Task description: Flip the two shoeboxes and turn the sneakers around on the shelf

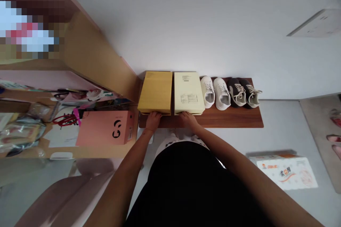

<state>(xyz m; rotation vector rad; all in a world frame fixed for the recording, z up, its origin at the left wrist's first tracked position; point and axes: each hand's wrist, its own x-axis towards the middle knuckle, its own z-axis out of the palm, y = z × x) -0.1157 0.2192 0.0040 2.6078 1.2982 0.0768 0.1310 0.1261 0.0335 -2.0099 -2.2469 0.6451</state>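
Two shoe boxes lie side by side on a long dark-brown wooden shelf (pixel 223 122) against the wall. At the near edge of the yellow shoe box (pixel 156 90), my left hand (pixel 153 120) has its fingers bent against the front. My right hand (pixel 188 118) grips the near edge of the cream shoe box (pixel 188 90) in the same way. Both boxes look closed, and the fingertips are partly hidden at their front edges. To the right of the cream box stand a pair of white sneakers (pixel 222 94) and a pair of black sneakers (pixel 250 94) with pale laces.
On the left, a desk (pixel 93 151) carries a pink box (pixel 102 127), red cord and plastic-wrapped items. A pink chair (pixel 66 198) stands before it. A white tissue pack (pixel 289 172) lies on the floor at right, near a mat (pixel 317 124) with slippers.
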